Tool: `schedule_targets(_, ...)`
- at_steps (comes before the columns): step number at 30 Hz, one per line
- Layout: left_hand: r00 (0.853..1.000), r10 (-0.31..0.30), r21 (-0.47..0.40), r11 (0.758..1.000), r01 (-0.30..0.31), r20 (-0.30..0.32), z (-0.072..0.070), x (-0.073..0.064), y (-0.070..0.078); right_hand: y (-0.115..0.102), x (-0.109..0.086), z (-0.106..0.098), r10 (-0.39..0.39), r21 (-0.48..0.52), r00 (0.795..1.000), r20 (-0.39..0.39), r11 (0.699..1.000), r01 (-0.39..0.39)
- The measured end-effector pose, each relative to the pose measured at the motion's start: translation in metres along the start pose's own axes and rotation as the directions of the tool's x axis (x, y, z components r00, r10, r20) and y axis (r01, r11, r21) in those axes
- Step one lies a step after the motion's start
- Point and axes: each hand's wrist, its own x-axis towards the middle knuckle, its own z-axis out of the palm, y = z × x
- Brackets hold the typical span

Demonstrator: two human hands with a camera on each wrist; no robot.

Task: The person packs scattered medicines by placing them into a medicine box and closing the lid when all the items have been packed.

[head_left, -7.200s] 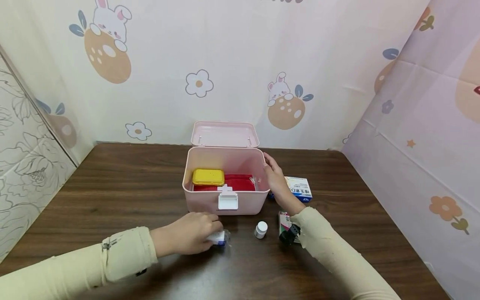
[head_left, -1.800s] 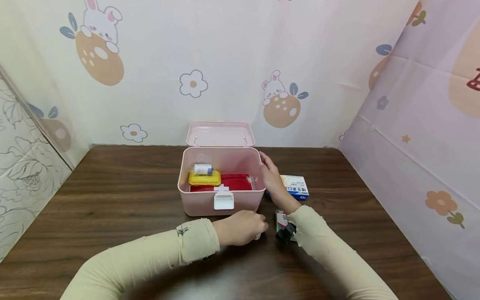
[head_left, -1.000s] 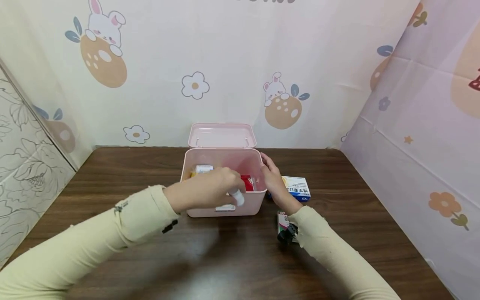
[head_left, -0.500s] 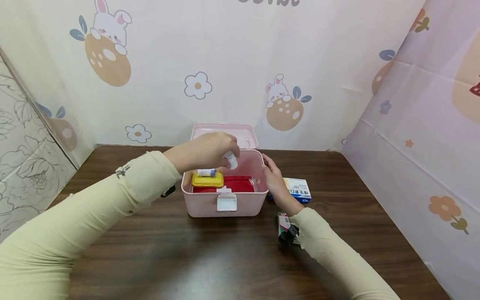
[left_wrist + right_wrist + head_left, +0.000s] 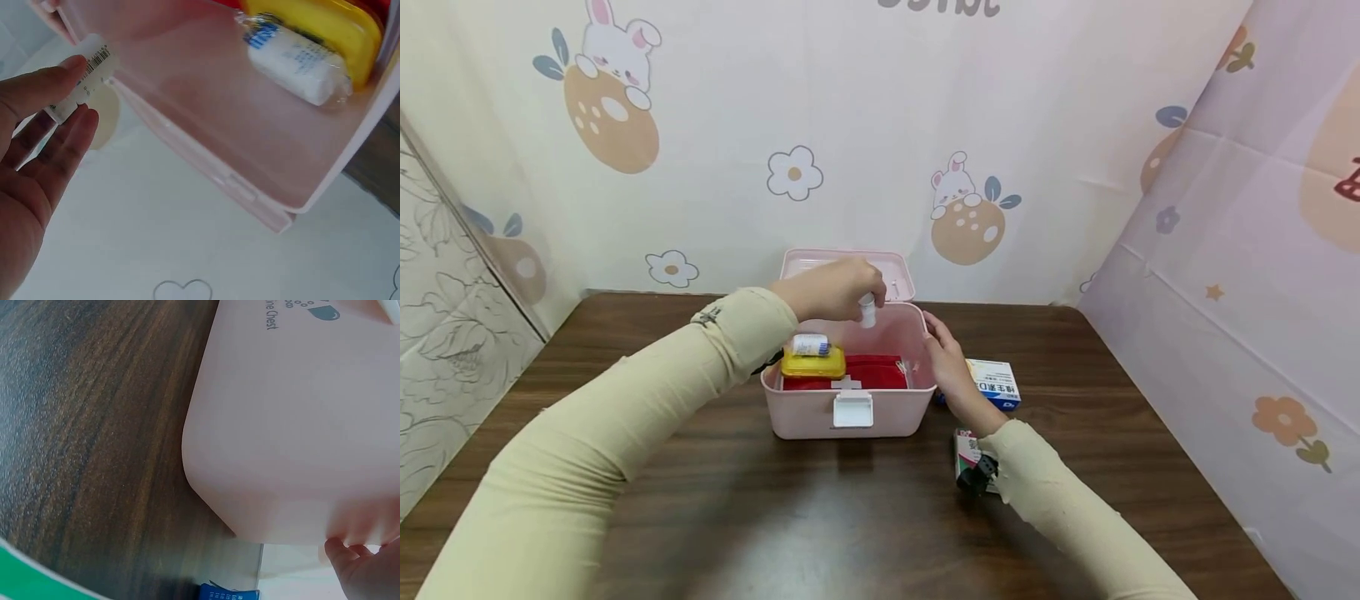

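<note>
My left hand (image 5: 835,289) pinches a small white bottle (image 5: 868,313) between thumb and fingers, above the back part of the pink medicine box (image 5: 801,418). In the left wrist view, a barcode shows on the bottle (image 5: 95,67). Straight fingers of my right hand (image 5: 951,367) rest against the box's right side; the right wrist view shows the fingertips touching that wall. Inside the box, a white bandage roll in clear wrap (image 5: 809,345) lies on a yellow plastic case (image 5: 812,365). Beneath is a red pouch (image 5: 880,373) with a white cross.
The box lid (image 5: 897,271) stands tipped back toward the wall. A blue and white carton (image 5: 996,382) lies right of the box, behind the right wrist. Nearer, a green, white and red carton (image 5: 964,450) is partly hidden by the right cuff. Brown wooden table (image 5: 700,500) surrounds them.
The bandage roll went from the table onto the yellow case. My left hand then picked up the white bottle from the table and carried it over the box. My right hand stayed at the box's side.
</note>
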Motion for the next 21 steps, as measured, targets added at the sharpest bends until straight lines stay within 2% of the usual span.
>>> schedule_targets(3, 0.998, -0.028, -0.004, 1.000, 0.029, 0.052, 0.007, 0.004, -0.004, 0.001, 0.000, 0.000, 0.002, 0.000, 1.000, -0.003, 1.000, -0.002)
schedule_targets(7, 0.994, -0.030, 0.032, 0.999, 0.027, 0.109, 0.017, 0.007, -0.006, 0.002, 0.000, 0.000, 0.012, 0.002, 1.000, -0.004, 1.000, -0.012)
schedule_targets(15, 0.994, 0.004, 0.131, 0.991, -0.019, 0.111, 0.028, 0.017, -0.010, 0.003, 0.000, 0.000, -0.004, 0.001, 1.000, -0.006, 1.000, 0.004)
schedule_targets(21, 0.989, -0.009, 0.156, 0.988, -0.014, 0.145, 0.037, 0.029, -0.011, 0.004, 0.002, 0.001, -0.014, 0.000, 1.000, -0.004, 1.000, 0.014)
